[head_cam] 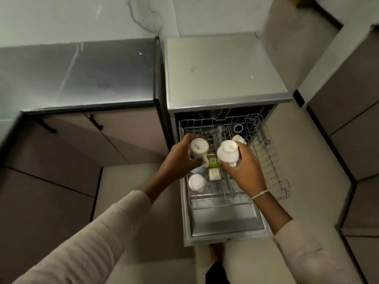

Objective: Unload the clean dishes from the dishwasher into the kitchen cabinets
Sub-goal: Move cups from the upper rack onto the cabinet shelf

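Nearest, the dishwasher's open door [225, 222] lies flat over the floor. Above it the pulled-out rack [264, 144] holds an upturned white cup [196, 182], a pale square container [214, 174], and farther back a blue cup [238, 128]. Over the rack, the left hand [180, 158] has its fingers wrapped round a white mug [198, 147] held base-up. The right hand [244, 169], a bracelet [259, 194] at its wrist, grips a second mug [227, 152] likewise. Beyond, the dishwasher top [221, 70] stands beside a steel table [82, 74].
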